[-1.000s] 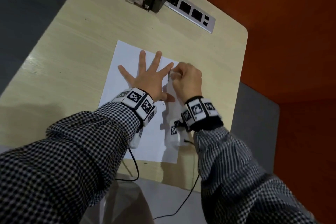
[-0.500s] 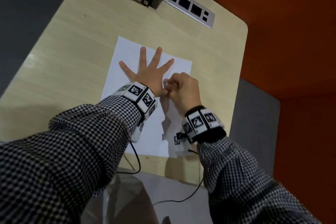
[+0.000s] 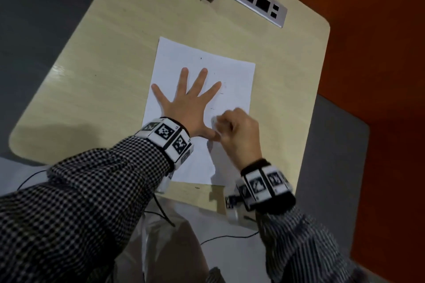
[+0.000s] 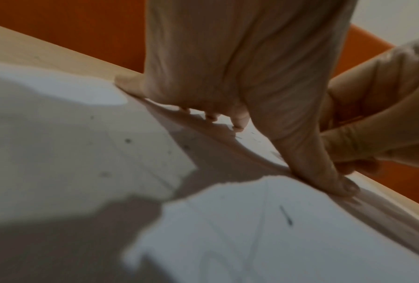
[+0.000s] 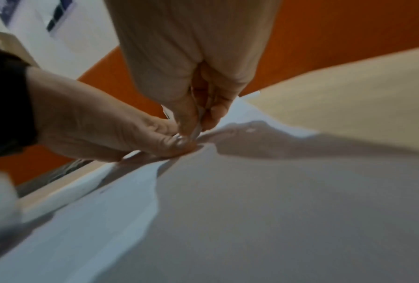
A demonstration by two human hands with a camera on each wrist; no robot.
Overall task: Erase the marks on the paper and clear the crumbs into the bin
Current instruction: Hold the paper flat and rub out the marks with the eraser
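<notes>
The paper [image 3: 202,69] lies flat in the middle of the table [image 3: 110,37], and the left hand [image 3: 188,108] presses on it with straight, spread fingers. The right hand [image 3: 236,131], just right of the left thumb, pinches a small white eraser [image 3: 214,122] against the sheet. I judge the paper thin, light and easy to wrinkle, so it should be held flat close to the rubbing place.

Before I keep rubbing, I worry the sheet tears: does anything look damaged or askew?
No tear or crease shows. The paper lies flat under the spread left hand; the right hand pinches the eraser. A few short marks remain.
</notes>
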